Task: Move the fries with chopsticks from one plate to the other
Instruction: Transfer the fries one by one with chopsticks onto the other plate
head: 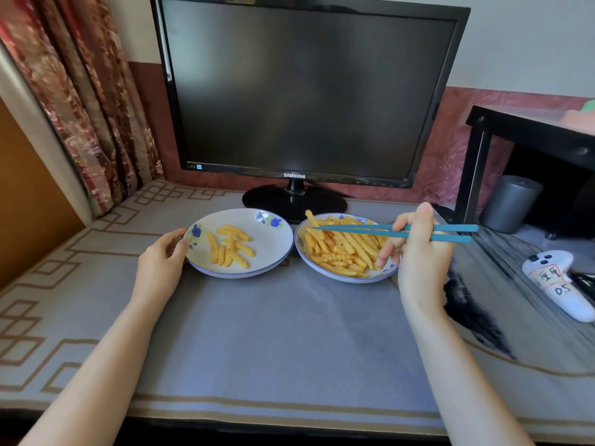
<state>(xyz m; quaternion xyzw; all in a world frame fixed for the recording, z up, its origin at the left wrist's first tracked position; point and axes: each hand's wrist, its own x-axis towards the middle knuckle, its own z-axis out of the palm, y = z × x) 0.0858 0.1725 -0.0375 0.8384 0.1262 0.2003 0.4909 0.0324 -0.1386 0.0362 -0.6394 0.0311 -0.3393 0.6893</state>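
— From the head view, how far along?
— Early: just a few fries (231,249) on the left plate (273,239), at nine o'clock of the heaped right plate (346,279).
— And the hands?
— Gripping the left plate's nine o'clock rim with left hand (162,257); pinching chopsticks (360,232) in right hand (418,252), tips apparently empty over the heap.

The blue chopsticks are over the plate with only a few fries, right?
No. The head view shows the blue chopsticks, held in the right hand, over the full plate of fries on the right. The plate with only a few fries sits to the left, its rim held by the left hand.
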